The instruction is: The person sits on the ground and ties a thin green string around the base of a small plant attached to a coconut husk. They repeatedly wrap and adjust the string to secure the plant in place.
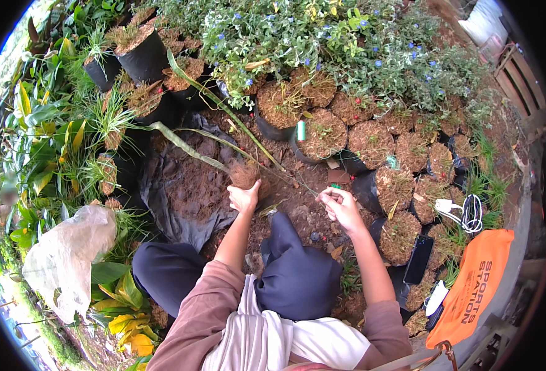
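My left hand [244, 196] is closed around a brown, fibrous root ball [244, 174]. Long, stiff grey-green leaves [189, 148] of a plant reach up and left from it. My right hand [340, 207], its fingers pinched, holds a thin green thread [307, 187] to the right of the ball. The thread runs toward the ball, too fine to follow all the way. A spool of green thread [301, 130] stands on a soil-filled pot beyond my hands. Another long green leaf [226, 114] slants down from the upper left and ends near the ball.
A black plastic sheet [192, 226] with dark soil [189, 179] lies at left. Several black pots of fibrous soil [372, 143] line the far and right sides, below blue-flowered plants [347, 49]. At right are a phone [419, 260], white cable [471, 213] and orange bag [471, 284]; a clear plastic bag [69, 260] lies left.
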Demonstrator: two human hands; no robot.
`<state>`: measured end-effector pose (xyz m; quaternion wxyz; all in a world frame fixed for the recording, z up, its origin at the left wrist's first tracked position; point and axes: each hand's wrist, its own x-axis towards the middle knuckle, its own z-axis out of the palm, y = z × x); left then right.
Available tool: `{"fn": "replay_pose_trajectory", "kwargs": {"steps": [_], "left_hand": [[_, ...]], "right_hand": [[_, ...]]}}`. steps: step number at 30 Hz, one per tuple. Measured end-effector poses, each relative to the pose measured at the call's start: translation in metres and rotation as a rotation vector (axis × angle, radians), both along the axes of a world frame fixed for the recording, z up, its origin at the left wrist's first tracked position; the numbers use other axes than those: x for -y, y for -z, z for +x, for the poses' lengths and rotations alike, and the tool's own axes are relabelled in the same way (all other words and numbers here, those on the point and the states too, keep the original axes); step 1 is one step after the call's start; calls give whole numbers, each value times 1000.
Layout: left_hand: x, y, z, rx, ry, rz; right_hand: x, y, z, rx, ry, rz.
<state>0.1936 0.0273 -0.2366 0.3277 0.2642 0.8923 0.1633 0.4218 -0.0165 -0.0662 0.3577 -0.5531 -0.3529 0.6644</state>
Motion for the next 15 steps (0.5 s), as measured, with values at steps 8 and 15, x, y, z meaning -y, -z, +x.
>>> {"fn": "replay_pose_trajectory", "kwargs": {"steps": [8, 15], "left_hand": [[18, -37, -44, 397, -98, 256], [28, -172, -118, 1080, -152, 576]], "right_hand": [[0, -7, 9, -44, 63, -19], [-40, -6, -32, -48, -79, 95]]}}
